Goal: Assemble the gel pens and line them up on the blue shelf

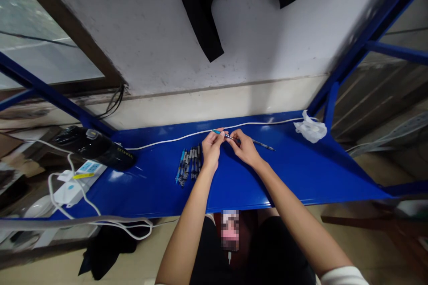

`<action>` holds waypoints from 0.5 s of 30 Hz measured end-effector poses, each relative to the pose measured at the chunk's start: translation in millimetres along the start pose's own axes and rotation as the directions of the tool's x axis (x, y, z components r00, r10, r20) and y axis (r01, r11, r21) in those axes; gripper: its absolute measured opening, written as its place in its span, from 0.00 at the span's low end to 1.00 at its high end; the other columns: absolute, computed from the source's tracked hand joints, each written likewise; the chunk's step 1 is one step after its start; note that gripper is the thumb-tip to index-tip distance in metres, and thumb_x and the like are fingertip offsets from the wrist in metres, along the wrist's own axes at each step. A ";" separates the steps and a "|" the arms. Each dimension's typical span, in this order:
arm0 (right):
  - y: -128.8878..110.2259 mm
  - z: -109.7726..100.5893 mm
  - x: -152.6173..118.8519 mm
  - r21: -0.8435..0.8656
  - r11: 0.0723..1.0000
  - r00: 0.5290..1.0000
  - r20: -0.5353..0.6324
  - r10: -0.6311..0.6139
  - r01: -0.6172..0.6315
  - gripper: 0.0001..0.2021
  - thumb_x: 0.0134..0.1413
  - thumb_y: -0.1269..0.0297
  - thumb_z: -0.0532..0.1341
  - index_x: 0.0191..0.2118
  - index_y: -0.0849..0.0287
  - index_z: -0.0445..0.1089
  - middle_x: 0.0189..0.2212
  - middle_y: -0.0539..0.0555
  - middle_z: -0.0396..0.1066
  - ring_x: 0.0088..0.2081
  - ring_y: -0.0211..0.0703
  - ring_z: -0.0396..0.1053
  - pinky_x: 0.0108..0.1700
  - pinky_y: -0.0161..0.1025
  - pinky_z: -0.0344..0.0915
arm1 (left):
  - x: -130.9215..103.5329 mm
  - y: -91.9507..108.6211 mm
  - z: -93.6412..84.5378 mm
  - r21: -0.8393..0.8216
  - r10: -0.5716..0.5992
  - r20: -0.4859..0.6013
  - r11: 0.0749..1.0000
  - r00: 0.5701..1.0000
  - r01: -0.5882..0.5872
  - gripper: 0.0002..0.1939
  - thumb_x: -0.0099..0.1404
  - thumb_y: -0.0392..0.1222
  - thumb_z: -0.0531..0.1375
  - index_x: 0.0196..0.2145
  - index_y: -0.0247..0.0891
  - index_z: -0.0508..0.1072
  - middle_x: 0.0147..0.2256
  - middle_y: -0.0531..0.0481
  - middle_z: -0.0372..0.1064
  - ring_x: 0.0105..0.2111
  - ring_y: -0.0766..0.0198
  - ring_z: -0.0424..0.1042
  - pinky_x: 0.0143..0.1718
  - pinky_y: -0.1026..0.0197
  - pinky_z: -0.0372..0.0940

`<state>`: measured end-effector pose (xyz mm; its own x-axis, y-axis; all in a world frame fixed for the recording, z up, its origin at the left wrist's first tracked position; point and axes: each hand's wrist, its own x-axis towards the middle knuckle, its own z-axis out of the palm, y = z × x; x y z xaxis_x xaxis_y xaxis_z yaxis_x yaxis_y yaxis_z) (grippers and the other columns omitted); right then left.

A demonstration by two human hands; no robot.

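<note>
A pen with a blue end is held between my two hands, tilted slightly above the blue table. My left hand is closed on its blue end, thumb and fingers pinching it. At the other end, the fingers of my right hand are closed round the barrel and cover part of it. A thin dark pen-like stick shows just right of my right hand; its near end is hidden. Left of my left hand lies a bunch of several pens, side by side, some blue and some dark.
A crumpled white plastic bag sits at the table's back right. A white cable runs along the back. At left are a black bottle on its side and a white power strip. Blue frame posts flank the table.
</note>
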<state>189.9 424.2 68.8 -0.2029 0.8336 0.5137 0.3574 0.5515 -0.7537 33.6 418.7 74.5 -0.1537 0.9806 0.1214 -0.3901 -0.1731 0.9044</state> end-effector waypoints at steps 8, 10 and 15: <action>0.6 0.4 0.2 0.002 1.000 1.000 0.008 0.001 -0.001 0.13 0.77 0.50 0.59 0.44 0.53 0.71 0.36 0.54 0.75 0.36 0.48 0.71 0.41 0.43 0.65 | -0.8 0.7 0.9 0.002 0.003 -0.001 1.000 1.000 -0.003 0.23 0.63 0.54 0.77 0.50 0.38 0.84 0.43 0.41 0.85 0.46 0.51 0.83 0.55 0.50 0.72; 1.6 0.8 -0.2 0.020 1.000 1.000 0.002 0.005 -0.005 0.12 0.75 0.50 0.61 0.45 0.53 0.71 0.36 0.53 0.76 0.36 0.48 0.72 0.41 0.43 0.65 | -0.6 0.4 1.1 -0.001 0.004 -0.005 1.000 1.000 -0.004 0.23 0.62 0.54 0.77 0.50 0.39 0.84 0.43 0.41 0.85 0.46 0.51 0.83 0.55 0.50 0.72; 2.1 0.4 -0.4 0.004 1.000 1.000 0.027 0.003 -0.004 0.14 0.78 0.51 0.57 0.46 0.53 0.73 0.39 0.55 0.78 0.38 0.49 0.73 0.43 0.44 0.65 | -0.4 0.2 1.4 0.007 0.008 -0.013 1.000 1.000 -0.008 0.23 0.63 0.54 0.77 0.50 0.38 0.84 0.43 0.41 0.85 0.47 0.51 0.83 0.55 0.50 0.72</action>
<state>190.3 425.0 66.8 -0.2265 0.8360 0.4997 0.3543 0.5487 -0.7573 34.9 418.4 75.3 -0.1687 0.9779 0.1231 -0.3824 -0.1800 0.9063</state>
